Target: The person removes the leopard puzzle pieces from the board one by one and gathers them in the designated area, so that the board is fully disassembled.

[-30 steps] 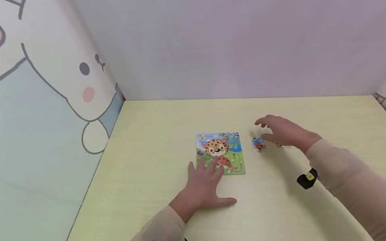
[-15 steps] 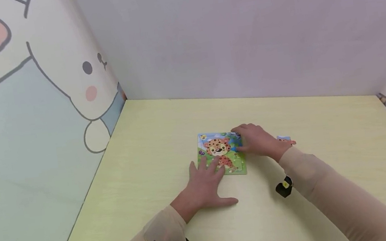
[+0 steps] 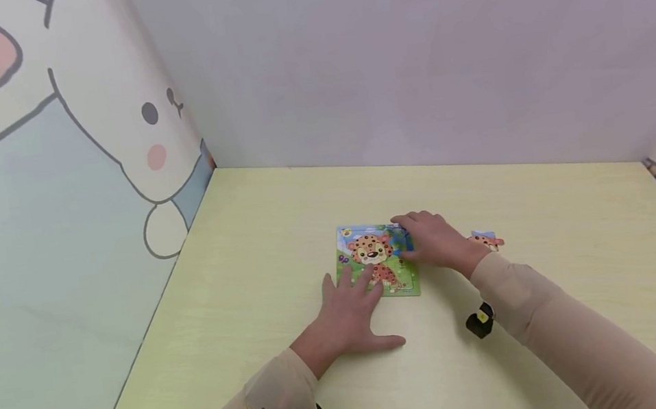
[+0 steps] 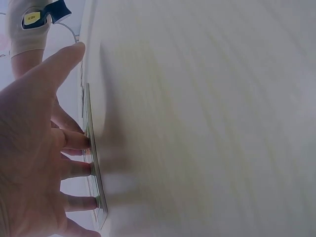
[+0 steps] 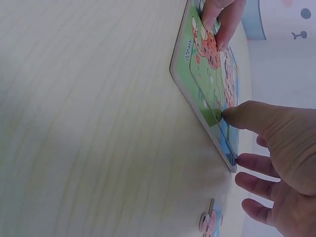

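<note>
A jigsaw puzzle board (image 3: pixel 344 247) with a spotted leopard cub lies flat on the table. My left hand (image 3: pixel 345 313) has its fingers spread, with the fingertips resting on the board's lower edge and the thumb stretched out to the right. At the board's upper right, my right hand (image 3: pixel 435 240) holds a puzzle piece (image 5: pixel 230 139) with blue on it between thumb and fingers, at the board's corner. The hand mostly covers this piece in the head view. A loose puzzle piece (image 3: pixel 488 240) with an orange spotted part lies to the right, behind the right wrist.
The pale wooden table (image 3: pixel 279 211) ends at a plain lilac wall (image 3: pixel 385 72) at the back. On the left stands a panel (image 3: pixel 62 267) with a cartoon rabbit. Both sleeves carry black wrist straps.
My right hand has moved left from the loose pieces to the board's upper right corner, carrying one piece there. The other loose piece has come into view. My left hand has stayed put.
</note>
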`<state>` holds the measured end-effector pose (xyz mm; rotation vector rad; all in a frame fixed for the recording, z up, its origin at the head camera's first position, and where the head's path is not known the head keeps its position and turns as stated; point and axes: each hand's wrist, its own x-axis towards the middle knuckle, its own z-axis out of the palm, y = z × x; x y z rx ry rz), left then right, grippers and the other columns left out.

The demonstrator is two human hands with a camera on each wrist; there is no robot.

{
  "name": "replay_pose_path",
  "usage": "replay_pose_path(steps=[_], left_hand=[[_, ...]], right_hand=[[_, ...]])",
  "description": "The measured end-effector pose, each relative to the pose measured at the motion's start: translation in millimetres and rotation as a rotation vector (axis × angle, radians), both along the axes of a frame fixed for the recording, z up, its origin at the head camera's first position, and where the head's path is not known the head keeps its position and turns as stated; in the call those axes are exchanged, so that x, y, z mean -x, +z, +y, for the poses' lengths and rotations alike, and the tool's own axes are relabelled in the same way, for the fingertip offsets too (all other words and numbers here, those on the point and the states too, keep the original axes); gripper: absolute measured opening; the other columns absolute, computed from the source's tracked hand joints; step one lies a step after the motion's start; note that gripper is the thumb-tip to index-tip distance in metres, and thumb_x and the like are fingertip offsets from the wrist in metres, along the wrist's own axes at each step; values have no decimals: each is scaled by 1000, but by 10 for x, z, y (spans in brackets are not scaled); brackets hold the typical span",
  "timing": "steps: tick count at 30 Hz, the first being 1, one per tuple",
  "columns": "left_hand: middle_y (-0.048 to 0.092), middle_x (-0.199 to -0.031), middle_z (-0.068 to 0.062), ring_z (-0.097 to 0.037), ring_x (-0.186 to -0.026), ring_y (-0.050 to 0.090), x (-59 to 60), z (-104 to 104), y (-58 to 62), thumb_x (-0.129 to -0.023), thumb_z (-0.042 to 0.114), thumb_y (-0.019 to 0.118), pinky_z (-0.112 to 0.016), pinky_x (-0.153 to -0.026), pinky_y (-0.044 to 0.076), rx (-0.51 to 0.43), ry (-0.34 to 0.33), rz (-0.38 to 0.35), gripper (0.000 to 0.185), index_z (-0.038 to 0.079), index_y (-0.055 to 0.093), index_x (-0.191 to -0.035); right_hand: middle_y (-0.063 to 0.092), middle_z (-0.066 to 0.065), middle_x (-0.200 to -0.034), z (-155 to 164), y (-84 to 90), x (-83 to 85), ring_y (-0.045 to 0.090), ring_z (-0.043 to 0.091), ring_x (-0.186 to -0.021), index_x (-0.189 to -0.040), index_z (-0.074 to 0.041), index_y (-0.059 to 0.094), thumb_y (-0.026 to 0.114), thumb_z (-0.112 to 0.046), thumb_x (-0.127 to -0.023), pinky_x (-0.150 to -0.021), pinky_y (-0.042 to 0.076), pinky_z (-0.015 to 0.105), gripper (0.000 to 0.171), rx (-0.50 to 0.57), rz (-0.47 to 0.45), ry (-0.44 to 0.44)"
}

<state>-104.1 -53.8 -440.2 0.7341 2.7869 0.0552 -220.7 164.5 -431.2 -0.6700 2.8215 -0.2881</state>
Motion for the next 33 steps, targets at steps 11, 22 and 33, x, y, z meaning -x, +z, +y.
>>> replay_pose_path(steps=[11,22,33], left_hand=[[29,-172,-4,-44,-158,26,-4,16,6,-81,91,52,-71,-115,34,14,-2,-1,101,24,48,-157],[29,-173,-4,-44,-158,25,-6,35,0,-81,93,50,-71,-115,34,29,-2,-4,102,25,47,-158],[31,-172,-4,-44,-157,28,-7,48,-17,-80,93,50,-70,-114,35,37,-10,20,101,25,49,-155]], right_hand=[[56,24,-146,-13,11,-6,52,46,-135,-154,-4,48,82,-29,-92,-114,39,67,75,15,2,10],[54,21,-133,9,-2,-48,57,40,-121,-150,-6,52,83,-22,-90,-110,42,64,69,87,10,-11],[54,21,-130,42,-35,-56,64,36,-100,-137,-9,62,75,-13,-96,-89,57,53,43,179,103,48]])
